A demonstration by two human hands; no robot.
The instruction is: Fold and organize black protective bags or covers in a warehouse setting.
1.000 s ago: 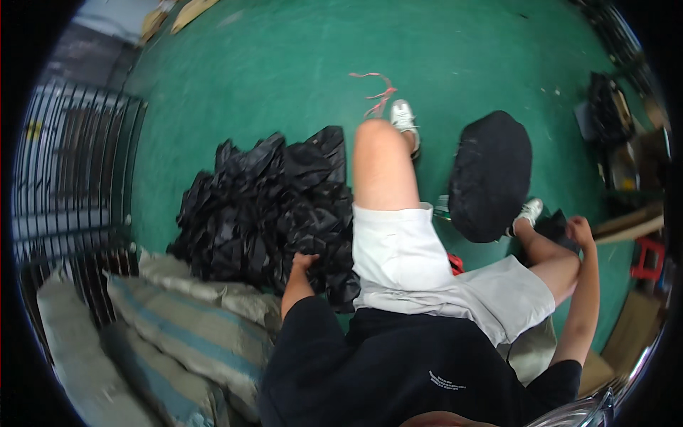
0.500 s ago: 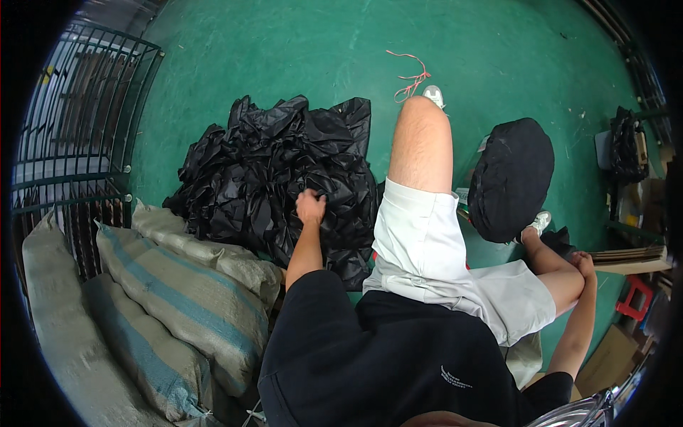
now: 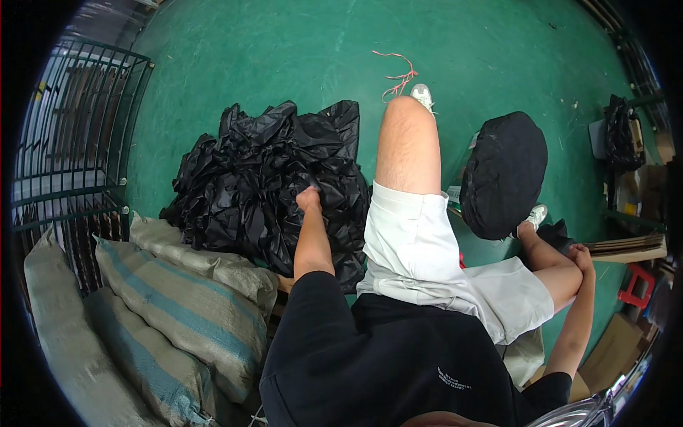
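A wide heap of crumpled, glossy black sheet material [image 3: 249, 171] lies on the floor to my left; I cannot tell if it is plastic or cloth. My left hand [image 3: 308, 199] is at its near right part, fingers closed on a fold of it. Beyond my bent right knee, my right hand [image 3: 580, 257] is curled, next to a small dark bundle [image 3: 555, 236]. What its fingers hold, if anything, is hidden. Between my legs stands a rounded thing with a black cloth cover [image 3: 505, 174].
Woven sacks with blue stripes [image 3: 178, 306] lie at lower left, beside a dark metal rack [image 3: 78, 128]. A pink cord [image 3: 402, 75] lies on the green floor [image 3: 284, 50] by my left shoe. Stacked cardboard [image 3: 629, 249] and a red stool [image 3: 637, 285] stand at right.
My left hand has closed its fingers on the black material, staying at nearly the same spot. My right hand remains beside the knee. The whole view has shifted slightly.
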